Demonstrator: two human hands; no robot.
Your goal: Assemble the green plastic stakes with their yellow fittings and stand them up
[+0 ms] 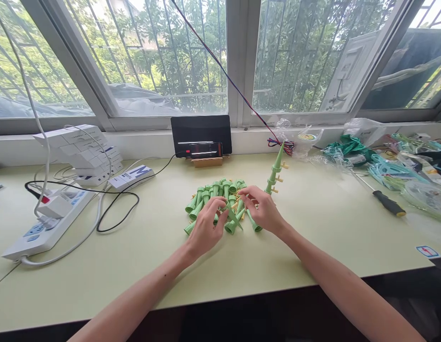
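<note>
Near the middle of the table, my left hand (208, 228) is closed on a green plastic watering spike (235, 218), its pointed end angled down to the right. My right hand (263, 211) is held just right of it, thumb and fingers pinched together. Whatever lies between those fingertips is too small to make out. Behind and below both hands lies a pile of green watering spikes (216, 189), with small yellow pieces among them. Beyond my right hand stands a tall stack of nested green spikes (273, 175), with yellow valves sticking out to the right.
A power strip (45, 232) with cables and white boxes (88, 154) occupy the left side. At the back, a phone (206, 150) leans against a black tablet (201, 128). A screwdriver (388, 203) and plastic bags (391, 166) lie on the right.
</note>
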